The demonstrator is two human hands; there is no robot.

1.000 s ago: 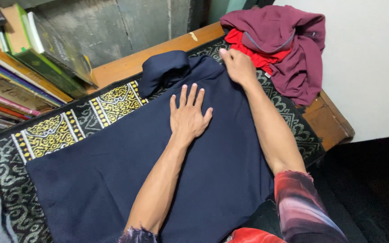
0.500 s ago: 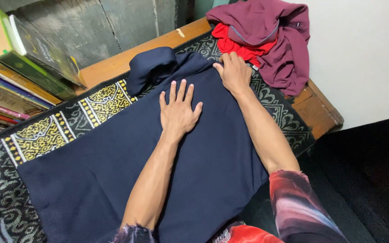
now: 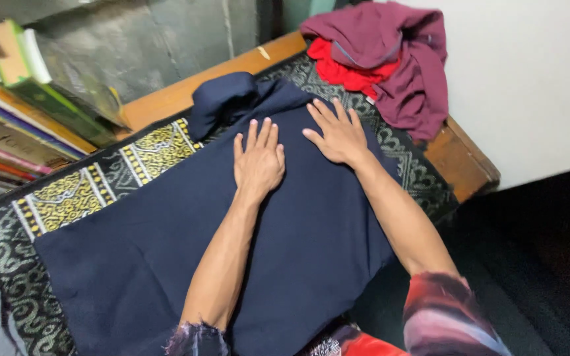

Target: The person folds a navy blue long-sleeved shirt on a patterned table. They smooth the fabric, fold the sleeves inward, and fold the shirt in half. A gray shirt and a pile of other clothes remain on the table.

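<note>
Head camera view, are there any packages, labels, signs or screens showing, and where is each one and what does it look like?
Books: printed covers and spines, stacked aslant at far left, in green, cream, orange and purple.
Small white tag: at the edge of the red garment, beside the maroon garment.
No packages, signs or screens in view.

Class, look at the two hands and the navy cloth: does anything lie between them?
Nothing visible does. The left hand and right hand both lie flat, palms down, directly on the navy cloth, near its bunched far end.
</note>
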